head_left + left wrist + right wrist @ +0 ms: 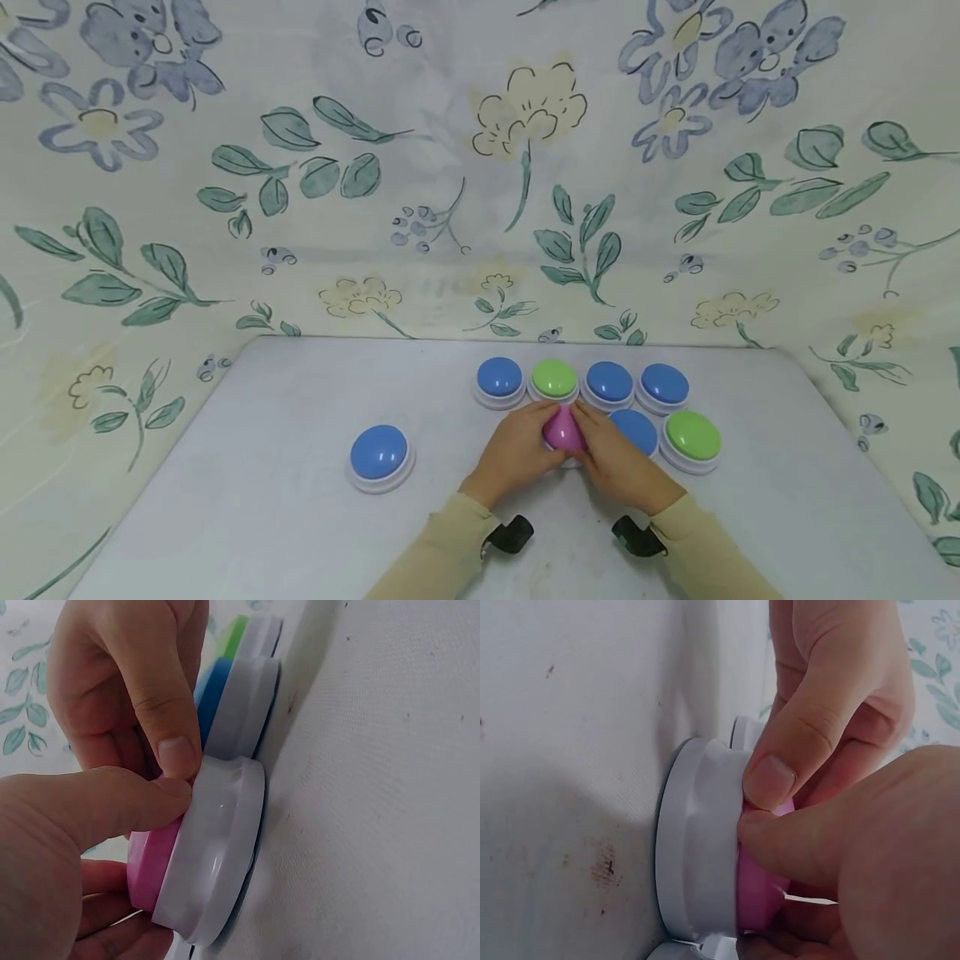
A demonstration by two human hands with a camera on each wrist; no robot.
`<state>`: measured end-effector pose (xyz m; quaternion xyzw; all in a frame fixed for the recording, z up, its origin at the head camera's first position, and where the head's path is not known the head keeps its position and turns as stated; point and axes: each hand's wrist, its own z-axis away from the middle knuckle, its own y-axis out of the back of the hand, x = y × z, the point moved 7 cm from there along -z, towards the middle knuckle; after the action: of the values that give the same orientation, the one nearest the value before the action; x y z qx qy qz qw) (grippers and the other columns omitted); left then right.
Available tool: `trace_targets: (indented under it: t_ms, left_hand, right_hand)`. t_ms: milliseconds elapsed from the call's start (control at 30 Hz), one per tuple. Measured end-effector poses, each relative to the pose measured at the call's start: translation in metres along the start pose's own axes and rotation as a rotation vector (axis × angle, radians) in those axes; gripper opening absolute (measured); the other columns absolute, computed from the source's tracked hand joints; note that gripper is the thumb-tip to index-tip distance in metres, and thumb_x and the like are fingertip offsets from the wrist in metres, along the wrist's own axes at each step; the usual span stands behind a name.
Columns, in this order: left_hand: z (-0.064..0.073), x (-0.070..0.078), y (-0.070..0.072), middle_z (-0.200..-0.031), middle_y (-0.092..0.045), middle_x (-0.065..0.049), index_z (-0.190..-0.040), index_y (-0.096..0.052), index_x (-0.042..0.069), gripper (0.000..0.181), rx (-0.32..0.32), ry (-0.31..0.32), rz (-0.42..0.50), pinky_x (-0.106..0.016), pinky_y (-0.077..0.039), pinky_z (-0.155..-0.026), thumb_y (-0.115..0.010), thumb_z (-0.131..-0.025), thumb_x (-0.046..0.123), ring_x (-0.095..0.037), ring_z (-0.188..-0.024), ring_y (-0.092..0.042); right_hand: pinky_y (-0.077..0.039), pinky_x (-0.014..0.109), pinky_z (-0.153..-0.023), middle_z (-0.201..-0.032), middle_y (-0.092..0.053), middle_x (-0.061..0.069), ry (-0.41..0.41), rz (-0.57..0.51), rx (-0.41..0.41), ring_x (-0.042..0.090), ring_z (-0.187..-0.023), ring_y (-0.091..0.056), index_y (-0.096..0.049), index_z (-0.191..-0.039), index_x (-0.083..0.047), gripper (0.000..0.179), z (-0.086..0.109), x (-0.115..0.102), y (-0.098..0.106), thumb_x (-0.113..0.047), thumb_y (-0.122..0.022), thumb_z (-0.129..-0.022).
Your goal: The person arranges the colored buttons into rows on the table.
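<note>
A pink-domed push button (564, 430) with a round white base (217, 840) sits on the white table, between my two hands. My left hand (516, 454) grips the pink dome from the left, its thumb (142, 796) along the near edge. From the right, my right hand (624, 462) grips the same dome, and its thumb (780, 832) almost meets the left one. The base looks flat on the table in both wrist views. A blue button (634, 432) stands just right of the pink one, partly behind my right hand.
Behind the hands stands a row: a blue button (499, 378), a green button (554, 379) and two more blue ones. Another green button (693, 437) is at the right. A lone blue button (378, 452) stands left on the table (255, 517). Floral cloth (450, 167) rises behind.
</note>
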<state>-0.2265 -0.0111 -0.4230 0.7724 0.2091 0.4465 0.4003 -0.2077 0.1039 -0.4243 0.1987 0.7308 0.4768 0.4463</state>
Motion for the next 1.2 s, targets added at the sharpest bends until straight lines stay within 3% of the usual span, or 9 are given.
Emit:
trace_targets:
  t_ms: [333,567,867,1000,1200]
  left_hand:
    - [0.005,-0.01,0.002,-0.141,-0.059,-0.012,-0.141,-0.055,0.0,0.062,-0.036,0.023,0.007,-0.036,-0.046,-0.108,-0.078,-0.088,0.022,-0.026,-0.13,-0.056]
    - [0.015,-0.024,0.032,-0.147,-0.054,-0.01,-0.143,-0.055,0.004,0.06,-0.019,0.119,0.039,-0.046,-0.039,-0.114,-0.075,-0.09,0.025,-0.03,-0.138,-0.047]
    - [0.033,-0.038,0.066,-0.146,-0.055,-0.011,-0.141,-0.058,0.005,0.059,0.059,0.125,0.027,-0.048,-0.042,-0.111,-0.078,-0.088,0.024,-0.032,-0.136,-0.049]
    - [0.045,-0.042,0.077,-0.145,-0.056,-0.011,-0.14,-0.059,0.005,0.06,0.097,0.132,-0.004,-0.048,-0.044,-0.109,-0.08,-0.086,0.023,-0.032,-0.134,-0.052]
    - [0.064,-0.052,0.092,-0.144,-0.056,-0.011,-0.138,-0.059,0.003,0.061,0.123,0.175,-0.037,-0.048,-0.044,-0.109,-0.082,-0.085,0.021,-0.03,-0.134,-0.052]
  right_hand:
    - [-0.039,0.053,-0.109,-0.15,-0.038,0.033,0.006,0.009,0.037,0.046,-0.139,-0.039,-0.037,-0.146,0.015,0.06,-0.001,-0.007,0.002,0.003,-0.065,-0.094]
    - [-0.046,0.05,-0.104,-0.152,-0.039,0.027,-0.019,-0.002,0.048,0.043,-0.139,-0.041,-0.036,-0.15,0.007,0.07,-0.004,-0.013,0.006,-0.007,-0.073,-0.092]
    - [-0.049,0.053,-0.101,-0.152,-0.042,0.02,-0.034,-0.059,0.067,0.039,-0.139,-0.042,-0.038,-0.152,-0.001,0.072,-0.013,-0.026,0.007,-0.011,-0.075,-0.091]
    - [-0.045,0.052,-0.107,-0.153,-0.042,0.018,-0.045,-0.087,0.063,0.036,-0.142,-0.04,-0.039,-0.152,-0.003,0.073,-0.019,-0.035,0.002,-0.012,-0.076,-0.09]
    - [-0.037,0.05,-0.114,-0.152,-0.045,0.017,0.016,-0.082,0.062,0.034,-0.142,-0.041,-0.039,-0.152,-0.001,0.073,-0.028,-0.057,-0.006,-0.015,-0.076,-0.091]
